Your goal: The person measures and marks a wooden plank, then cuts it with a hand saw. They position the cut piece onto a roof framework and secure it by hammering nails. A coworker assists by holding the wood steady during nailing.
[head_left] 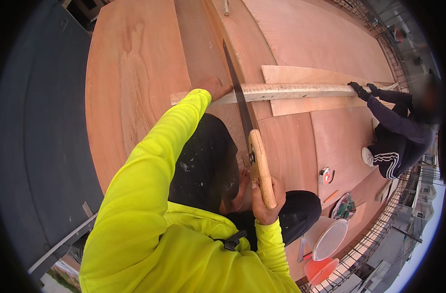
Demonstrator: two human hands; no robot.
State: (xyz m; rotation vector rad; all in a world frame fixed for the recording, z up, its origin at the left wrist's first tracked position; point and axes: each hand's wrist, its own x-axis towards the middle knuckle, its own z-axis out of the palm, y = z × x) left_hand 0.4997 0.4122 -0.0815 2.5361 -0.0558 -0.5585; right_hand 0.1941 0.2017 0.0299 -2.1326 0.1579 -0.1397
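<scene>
My right hand [269,199] is closed around the wooden handle of a handsaw [243,105]. The long dark blade points away from me and lies across a pale timber beam [301,92]. Just left of the blade, my left hand [215,89] grips the beam from above. The beam runs left to right over several plywood pieces, including a loose strip [306,106] partly under it. At the beam's right end, a crouching co-worker's gloved hands [363,91] hold it. Whether the blade has cut into the wood I cannot tell.
Plywood sheets [135,63] cover the deck. On the right lie a tape measure [325,176], an orange pencil-like stick [331,197] and a container of green items [345,207]. Near them stand a whitish bucket [331,239] and an orange bucket [321,271]. Rebar [379,229] lines the right edge.
</scene>
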